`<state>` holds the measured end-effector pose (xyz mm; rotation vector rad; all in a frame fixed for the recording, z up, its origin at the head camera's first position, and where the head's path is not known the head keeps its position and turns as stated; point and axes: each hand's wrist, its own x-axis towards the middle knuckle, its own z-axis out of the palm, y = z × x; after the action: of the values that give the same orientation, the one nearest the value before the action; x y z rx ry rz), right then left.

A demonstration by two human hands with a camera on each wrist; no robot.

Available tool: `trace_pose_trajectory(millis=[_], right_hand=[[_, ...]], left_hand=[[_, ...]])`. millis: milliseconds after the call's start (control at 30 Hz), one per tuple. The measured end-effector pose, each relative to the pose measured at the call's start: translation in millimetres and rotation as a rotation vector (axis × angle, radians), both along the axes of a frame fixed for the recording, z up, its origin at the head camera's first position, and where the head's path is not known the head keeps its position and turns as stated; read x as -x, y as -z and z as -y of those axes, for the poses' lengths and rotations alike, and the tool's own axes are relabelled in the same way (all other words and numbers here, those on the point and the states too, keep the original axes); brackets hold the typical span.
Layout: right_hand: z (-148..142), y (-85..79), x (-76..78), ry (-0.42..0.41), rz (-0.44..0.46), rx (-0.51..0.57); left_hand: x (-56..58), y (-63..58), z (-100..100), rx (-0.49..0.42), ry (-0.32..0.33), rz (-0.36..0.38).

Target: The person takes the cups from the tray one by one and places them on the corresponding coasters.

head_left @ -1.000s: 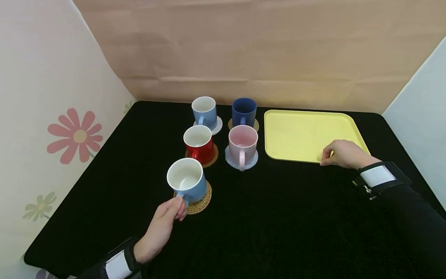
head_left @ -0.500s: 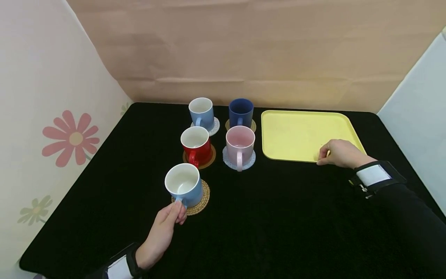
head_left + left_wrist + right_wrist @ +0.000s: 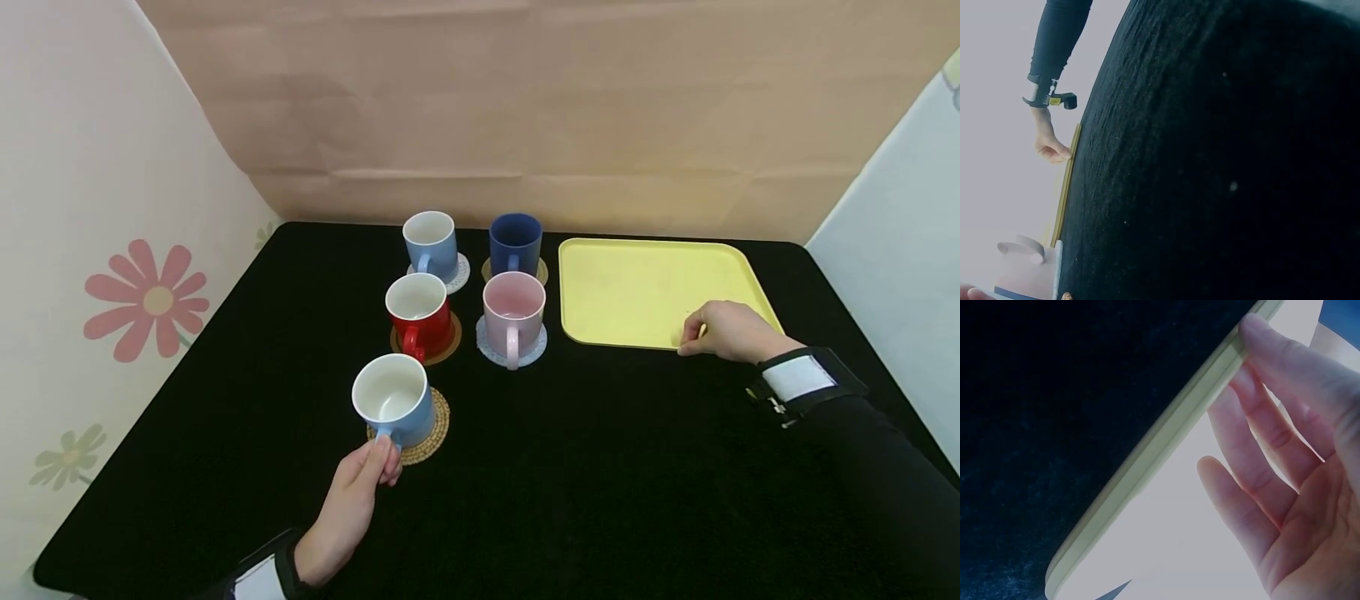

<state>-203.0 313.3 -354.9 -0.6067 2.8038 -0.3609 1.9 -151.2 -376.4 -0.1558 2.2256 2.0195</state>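
My left hand (image 3: 348,500) pinches the handle of a light blue mug (image 3: 405,417) with a white inside. That mug is over a woven straw coaster (image 3: 435,442) and covers most of it; I cannot tell whether its base touches. At the right, my right hand (image 3: 731,329) pinches the near edge of a yellow tray (image 3: 637,292). Seen from the right wrist, the thumb (image 3: 1291,356) lies against the outer rim and the fingers are on the tray's other side. A red mug (image 3: 423,329) on a brown coaster stands just behind the held mug.
A pink mug (image 3: 513,312), a dark blue mug (image 3: 516,237) and another light blue mug (image 3: 432,246) stand on coasters left of the tray. Black cloth (image 3: 562,483) covers the table. Brown paper (image 3: 480,100) hangs behind, with pale panels at both sides.
My left hand and the light blue mug have come down slightly toward the woven coaster. My right hand keeps its place on the tray edge. The head view has shifted a little.
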Motion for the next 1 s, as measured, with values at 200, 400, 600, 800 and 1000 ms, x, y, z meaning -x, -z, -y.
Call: trace_pose_trajectory(millis=[200,400,600,800,1000], right_hand=[[2,0.7,1.1,-0.003,-0.010,0.000],[8,2.3,3.5,-0.010,-0.003,0.003],[7,4.5,3.7,-0.020,0.004,0.011],[4,8.3,-0.7,-0.023,0.013,0.043],[15,3.5,-4.6,-0.016,-0.019,0.061]], left_hand=[[1.2,0.6,2,-0.017,0.024,0.005],[4.5,-1.3,13,-0.019,0.141,0.066],[16.7,-2.8,31,0.078,0.308,0.086],[29.5,-3.0,44,0.142,0.451,0.046],[45.1,-17.3,65,0.314,0.586,0.013]])
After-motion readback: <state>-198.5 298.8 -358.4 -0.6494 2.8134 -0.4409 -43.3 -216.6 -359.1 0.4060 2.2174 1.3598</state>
